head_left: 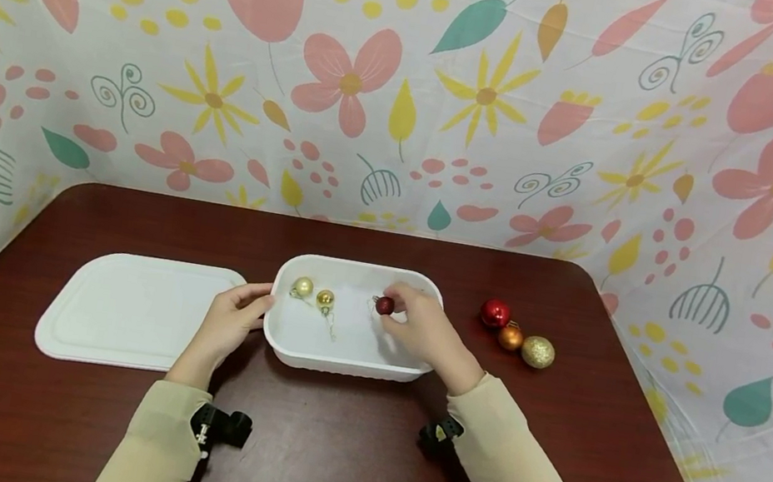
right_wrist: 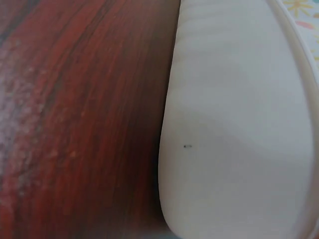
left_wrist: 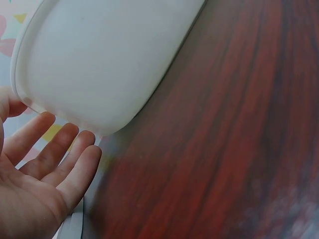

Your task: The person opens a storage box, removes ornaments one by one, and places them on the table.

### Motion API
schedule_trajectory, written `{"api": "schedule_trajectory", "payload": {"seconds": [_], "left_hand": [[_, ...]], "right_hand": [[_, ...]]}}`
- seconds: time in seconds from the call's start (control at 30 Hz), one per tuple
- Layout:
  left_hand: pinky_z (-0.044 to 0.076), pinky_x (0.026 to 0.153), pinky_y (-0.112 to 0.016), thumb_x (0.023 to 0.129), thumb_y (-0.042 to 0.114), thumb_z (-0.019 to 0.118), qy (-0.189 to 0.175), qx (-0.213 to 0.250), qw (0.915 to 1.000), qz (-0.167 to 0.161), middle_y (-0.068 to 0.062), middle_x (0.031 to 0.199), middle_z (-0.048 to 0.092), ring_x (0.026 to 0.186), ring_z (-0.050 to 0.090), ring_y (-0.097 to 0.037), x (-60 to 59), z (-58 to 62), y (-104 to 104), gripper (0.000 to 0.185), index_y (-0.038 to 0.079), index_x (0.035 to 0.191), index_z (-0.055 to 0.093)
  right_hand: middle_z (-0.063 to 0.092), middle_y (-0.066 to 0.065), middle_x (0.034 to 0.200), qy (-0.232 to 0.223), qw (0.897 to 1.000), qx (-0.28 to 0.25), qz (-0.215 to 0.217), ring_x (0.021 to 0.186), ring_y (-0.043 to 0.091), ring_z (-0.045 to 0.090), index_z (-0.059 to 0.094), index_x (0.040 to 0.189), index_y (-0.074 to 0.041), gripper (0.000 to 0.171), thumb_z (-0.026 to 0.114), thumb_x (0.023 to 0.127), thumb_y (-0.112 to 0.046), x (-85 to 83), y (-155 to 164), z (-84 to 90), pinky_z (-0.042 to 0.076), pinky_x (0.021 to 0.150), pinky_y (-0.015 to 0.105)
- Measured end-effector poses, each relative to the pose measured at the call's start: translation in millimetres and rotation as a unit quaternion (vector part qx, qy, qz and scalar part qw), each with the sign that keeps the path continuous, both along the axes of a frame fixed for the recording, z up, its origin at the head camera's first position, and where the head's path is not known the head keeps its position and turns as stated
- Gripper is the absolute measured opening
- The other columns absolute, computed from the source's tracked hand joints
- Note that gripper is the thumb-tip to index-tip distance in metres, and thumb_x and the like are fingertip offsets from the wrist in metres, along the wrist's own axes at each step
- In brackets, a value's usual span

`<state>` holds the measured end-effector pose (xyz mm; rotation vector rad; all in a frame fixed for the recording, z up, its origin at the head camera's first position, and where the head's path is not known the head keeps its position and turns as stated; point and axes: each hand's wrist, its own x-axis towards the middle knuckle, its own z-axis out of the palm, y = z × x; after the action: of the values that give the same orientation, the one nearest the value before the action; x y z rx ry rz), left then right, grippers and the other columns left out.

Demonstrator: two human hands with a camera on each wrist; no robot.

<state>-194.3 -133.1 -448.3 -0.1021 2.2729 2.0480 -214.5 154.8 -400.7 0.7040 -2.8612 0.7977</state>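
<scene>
- A small dark red bauble (head_left: 385,306) is pinched in the fingertips of the right hand (head_left: 421,327), above the right half of the white tub (head_left: 344,365).
- The white tub is set near the middle of the worktop (head_left: 352,455), slightly toward its far edge.
- Two gold baubles (head_left: 313,292) are seen lying in the left half of the tub, just beside each other, with thin hanging loops trailing from them.
- The tub's left rim is touched by the left hand (head_left: 233,318), its fingers held straight and relaxed against the outer wall.
- A white lid (head_left: 132,310) is laid flat on the worktop left of the tub, near the left edge.
- A shiny red bauble (head_left: 495,313), an orange bauble (head_left: 511,337) and a glittery gold bauble (head_left: 537,352) are lined up close together right of the tub, toward the right edge.
</scene>
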Motion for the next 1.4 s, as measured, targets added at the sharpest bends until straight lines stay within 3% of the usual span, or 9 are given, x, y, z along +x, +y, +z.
{"api": "schedule_trajectory", "payload": {"seconds": [0.4, 0.53, 0.8, 0.97, 1.17, 1.4], "left_hand": [[0.057, 0.078, -0.019, 0.096, 0.015, 0.053, 0.011, 0.007, 0.9999, 0.000, -0.026, 0.128, 0.055, 0.096, 0.063, -0.011, 1.2, 0.7, -0.2, 0.037, -0.004, 0.128, 0.054], [0.057, 0.079, -0.020, 0.096, 0.015, 0.053, 0.010, 0.005, 0.9999, -0.001, -0.025, 0.129, 0.055, 0.099, 0.063, -0.015, 1.5, 1.0, -0.2, 0.037, -0.004, 0.128, 0.054], [0.056, 0.080, -0.020, 0.097, 0.018, 0.053, 0.005, -0.007, 1.0000, -0.001, -0.023, 0.129, 0.055, 0.108, 0.061, -0.027, 1.6, 2.1, 0.0, 0.037, -0.002, 0.128, 0.055], [0.056, 0.079, -0.020, 0.097, 0.018, 0.053, 0.001, -0.008, 1.0000, -0.001, -0.023, 0.129, 0.055, 0.107, 0.061, -0.027, 1.4, 2.0, -0.2, 0.037, -0.001, 0.129, 0.055], [0.056, 0.079, -0.019, 0.097, 0.018, 0.052, 0.005, -0.009, 0.9999, -0.001, -0.024, 0.127, 0.056, 0.106, 0.062, -0.026, 1.8, 2.0, -1.1, 0.037, -0.001, 0.129, 0.055], [0.056, 0.080, -0.020, 0.097, 0.018, 0.052, 0.002, -0.005, 1.0000, -0.004, -0.023, 0.129, 0.055, 0.110, 0.060, -0.029, 1.6, 1.6, -1.1, 0.037, -0.002, 0.129, 0.054]], "right_hand": [[0.071, 0.008, 0.095, 0.042, 0.996, -0.079, -0.031, 0.084, 0.020, 0.068, 0.065, 0.104, -0.003, 0.024, 0.070, 0.082, -0.011, 14.1, 12.0, -0.5, 0.059, 0.078, 0.035], [0.071, 0.009, 0.090, 0.063, 0.992, -0.103, -0.036, 0.081, 0.019, 0.067, 0.064, 0.104, -0.001, 0.025, 0.070, 0.081, -0.011, 18.2, 16.1, 0.1, 0.059, 0.075, 0.034], [0.068, 0.007, 0.085, 0.126, 0.987, -0.087, -0.043, 0.077, 0.016, 0.064, 0.065, 0.103, -0.004, 0.025, 0.071, 0.081, -0.013, 23.8, 23.8, -0.1, 0.057, 0.068, 0.031], [0.067, 0.006, 0.087, 0.135, 0.985, -0.090, -0.054, 0.078, 0.016, 0.064, 0.064, 0.106, -0.006, 0.025, 0.071, 0.083, -0.016, 27.1, 29.3, -0.2, 0.055, 0.064, 0.030], [0.066, 0.008, 0.083, 0.143, 0.980, -0.124, -0.066, 0.075, 0.019, 0.064, 0.064, 0.105, -0.003, 0.026, 0.072, 0.082, -0.012, 29.6, 33.9, -3.3, 0.058, 0.067, 0.034], [0.068, 0.012, 0.087, 0.164, 0.971, -0.148, -0.089, 0.073, 0.021, 0.064, 0.062, 0.111, 0.000, 0.035, 0.073, 0.079, -0.007, 32.2, 39.2, -9.2, 0.057, 0.061, 0.034]]}}
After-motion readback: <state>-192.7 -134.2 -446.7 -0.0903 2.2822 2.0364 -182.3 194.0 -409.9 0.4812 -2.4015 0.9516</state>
